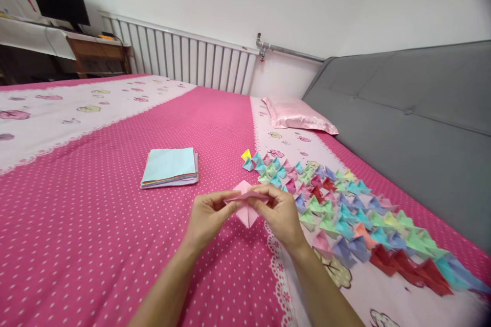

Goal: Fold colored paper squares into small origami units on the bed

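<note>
A partly folded piece of pink origami paper [247,214] is held up in front of me, above the bed. My left hand [209,214] pinches its left side between thumb and fingers. On the right side, my right hand [278,212] grips it the same way, thumb on the near face. Its shape is a diamond with a centre crease and a raised flap between the hands. Just beyond my right hand stand rows of small folded paper boats [326,207] in many colours. To the left of my hands lies a stack of square coloured paper [171,166], light blue on top.
Everything rests on a bed with a pink dotted sheet [115,235]. A pink pillow [301,115] lies against the grey headboard [414,112]. Behind are a white radiator [184,53] and a desk [95,51] with a black monitor [59,0].
</note>
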A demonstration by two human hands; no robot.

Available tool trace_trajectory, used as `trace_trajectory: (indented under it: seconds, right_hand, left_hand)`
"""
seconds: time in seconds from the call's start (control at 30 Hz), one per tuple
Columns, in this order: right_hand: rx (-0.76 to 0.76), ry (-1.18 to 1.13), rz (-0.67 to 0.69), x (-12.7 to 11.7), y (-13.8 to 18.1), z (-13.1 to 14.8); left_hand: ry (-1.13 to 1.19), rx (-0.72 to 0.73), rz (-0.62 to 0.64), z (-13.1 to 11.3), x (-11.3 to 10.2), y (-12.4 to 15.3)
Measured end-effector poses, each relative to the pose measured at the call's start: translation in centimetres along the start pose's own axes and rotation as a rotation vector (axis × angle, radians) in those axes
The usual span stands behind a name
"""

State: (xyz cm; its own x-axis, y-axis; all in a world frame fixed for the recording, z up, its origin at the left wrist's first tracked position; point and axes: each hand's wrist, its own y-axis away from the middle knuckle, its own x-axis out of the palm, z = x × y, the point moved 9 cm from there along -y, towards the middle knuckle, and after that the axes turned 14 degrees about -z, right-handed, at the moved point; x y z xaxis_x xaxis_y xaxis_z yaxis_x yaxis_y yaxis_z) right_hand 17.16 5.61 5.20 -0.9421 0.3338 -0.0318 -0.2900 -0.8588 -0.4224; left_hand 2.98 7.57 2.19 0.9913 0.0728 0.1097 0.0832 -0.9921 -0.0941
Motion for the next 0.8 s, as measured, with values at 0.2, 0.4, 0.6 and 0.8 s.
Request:
trace_trajectory:
  seconds: [0.2,0.4,0.6,0.8]
  right_hand:
    - [-0.06,0.037,-0.059,-0.3,0.2,0.8]
    - [0.033,-0.041,-0.099,-0.4,0.3,0.0]
    - [0.22,-0.199,-0.076,0.2,0.7,-1.5]
    - [0.226,-0.159,-0.096,0.0,0.9,-1.5]
  left_hand:
    - [0.006,0.044,-0.032,-0.3,-0.4,-0.1]
    - [0.045,0.017,-0.083,-0.2,-0.8,-0.2]
    - [0.078,-0.023,-0.059,0.1,-0.6,-0.2]
    - [0.172,-0.029,-0.021,0.0,-0.4,-0.1]
